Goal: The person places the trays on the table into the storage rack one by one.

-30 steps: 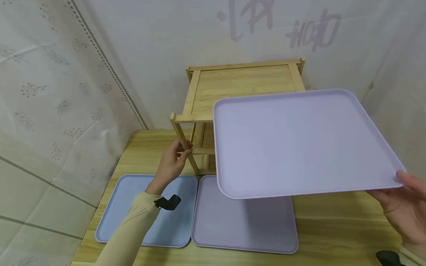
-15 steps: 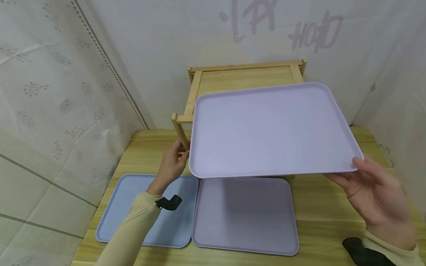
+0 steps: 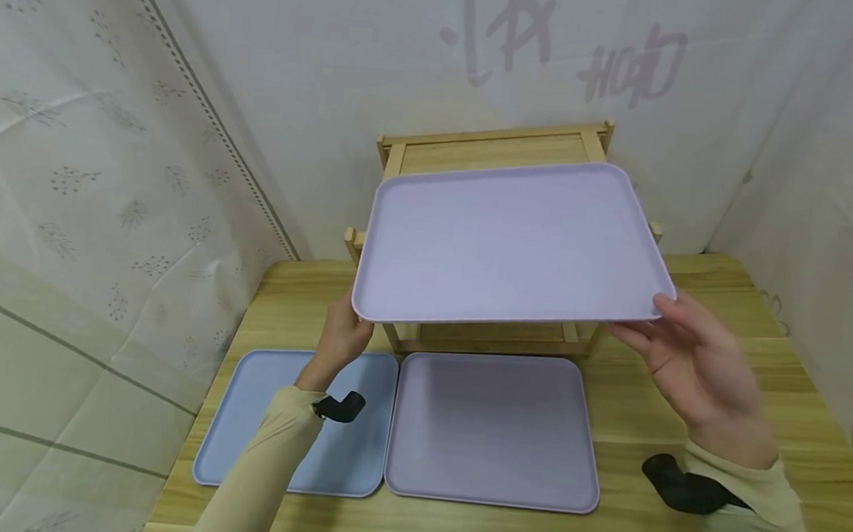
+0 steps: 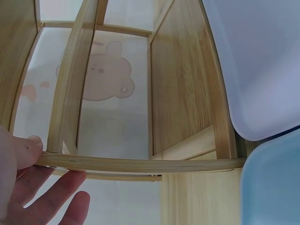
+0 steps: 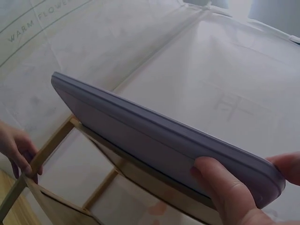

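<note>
Pinching upper lilac tray (image 3: 511, 243) aloft by near right corner in right hand (image 3: 707, 376), gripping wooden rack (image 3: 491, 154) with left hand (image 3: 341, 339), with blue tray (image 3: 352, 452) flat near left edge of table (image 3: 820, 430) below, second lilac tray (image 3: 492, 434) just beside.
</note>
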`<state>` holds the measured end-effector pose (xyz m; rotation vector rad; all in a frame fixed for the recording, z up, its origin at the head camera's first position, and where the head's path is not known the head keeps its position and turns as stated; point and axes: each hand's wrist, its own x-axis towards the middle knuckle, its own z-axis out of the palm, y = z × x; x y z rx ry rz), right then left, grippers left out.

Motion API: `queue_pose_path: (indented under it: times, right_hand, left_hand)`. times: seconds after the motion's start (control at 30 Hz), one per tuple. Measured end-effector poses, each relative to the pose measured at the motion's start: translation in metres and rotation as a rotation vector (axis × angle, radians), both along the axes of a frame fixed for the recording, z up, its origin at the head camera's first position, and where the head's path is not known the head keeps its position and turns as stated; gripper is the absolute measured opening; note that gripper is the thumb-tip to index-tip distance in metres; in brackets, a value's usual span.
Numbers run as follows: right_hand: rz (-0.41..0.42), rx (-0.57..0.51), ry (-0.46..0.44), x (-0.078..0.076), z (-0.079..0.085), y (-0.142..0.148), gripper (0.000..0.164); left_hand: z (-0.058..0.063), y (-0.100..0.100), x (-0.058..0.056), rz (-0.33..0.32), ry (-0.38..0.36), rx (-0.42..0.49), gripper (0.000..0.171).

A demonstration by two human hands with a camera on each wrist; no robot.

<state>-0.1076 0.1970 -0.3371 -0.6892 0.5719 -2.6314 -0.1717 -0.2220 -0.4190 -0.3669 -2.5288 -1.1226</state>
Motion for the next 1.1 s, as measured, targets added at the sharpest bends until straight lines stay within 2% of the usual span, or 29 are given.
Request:
queue_pose_path:
  times: [0.13, 0.27, 0.33, 0.4, 0.47, 0.6, 0.67, 0.8, 0.9, 1.1]
  right_hand:
    - [-0.032, 0.022, 0.000, -0.005, 0.003, -0.006, 0.049]
    - [-0.069, 0.026, -0.002, -0.008, 0.004, -0.011, 0.047]
    - [-0.123, 0.053, 0.002, -0.008, 0.005, -0.013, 0.046]
    - [-0.227, 0.116, 0.009, -0.006, 0.005, -0.015, 0.044]
    - [-0.374, 0.225, 0.029, -0.003, 0.006, -0.018, 0.047]
    - [-0.702, 0.535, 0.122, 0.005, 0.006, -0.023, 0.055]
    - [-0.858, 0.692, 0.176, 0.009, 0.006, -0.025, 0.051]
    - [-1.152, 1.013, 0.291, 0.010, 0.004, -0.028, 0.031]
    - [-1.303, 1.154, 0.371, 0.008, 0.003, -0.030, 0.028]
    - [-1.476, 1.263, 0.482, -0.001, 0.002, -0.033, 0.031]
  left_hand:
    - [0.000, 0.002, 0.000, 0.008, -0.013, 0.013, 0.021]
    - [0.001, 0.003, -0.001, 0.010, -0.036, 0.029, 0.018]
    - [0.001, 0.003, -0.001, 0.011, -0.048, 0.036, 0.018]
    - [0.000, 0.003, -0.001, 0.009, -0.054, 0.041, 0.018]
    - [0.000, 0.003, -0.001, 0.008, -0.057, 0.042, 0.018]
    - [-0.001, 0.003, -0.001, 0.006, -0.055, 0.041, 0.018]
    - [-0.001, 0.003, 0.000, 0.005, -0.055, 0.042, 0.018]
    - [0.000, 0.003, 0.000, 0.007, -0.059, 0.041, 0.018]
    - [0.000, 0.004, 0.000, 0.009, -0.066, 0.047, 0.017]
    - [0.000, 0.005, -0.001, -0.008, -0.055, 0.065, 0.012]
